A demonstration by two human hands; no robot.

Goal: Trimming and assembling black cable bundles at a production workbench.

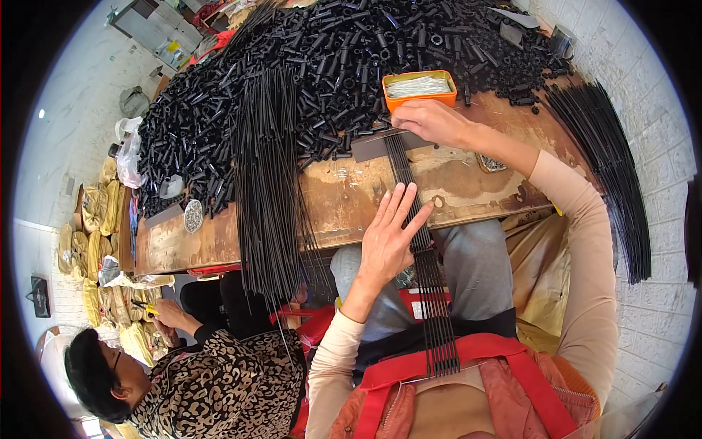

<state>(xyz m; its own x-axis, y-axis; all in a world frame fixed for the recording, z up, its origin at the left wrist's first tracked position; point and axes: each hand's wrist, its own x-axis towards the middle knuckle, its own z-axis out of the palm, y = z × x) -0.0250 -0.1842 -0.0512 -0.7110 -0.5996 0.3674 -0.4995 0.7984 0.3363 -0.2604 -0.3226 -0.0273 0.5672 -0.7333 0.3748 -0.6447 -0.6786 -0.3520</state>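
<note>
A narrow row of thin black rods (430,293) runs from the wooden table down over my lap to my chest. My left hand (386,240) lies on the row at the table's front edge, fingers stretched and spread. At the row's far end, my right hand (437,123) is bent with its fingertips together; what they pinch, if anything, is too small to make out. Just beyond it stands an orange box (420,86) holding many thin whitish sticks or wires. Beneath the rods' far ends lies a dark flat plate (371,149).
A large heap of black tubular parts (322,62) covers the far table. A bundle of black rods (267,183) overhangs the front edge; another bundle (610,161) lies at right. Small dishes of metal bits (193,216) sit nearby. A co-worker (212,373) holds a yellow-handled tool (150,310) at left.
</note>
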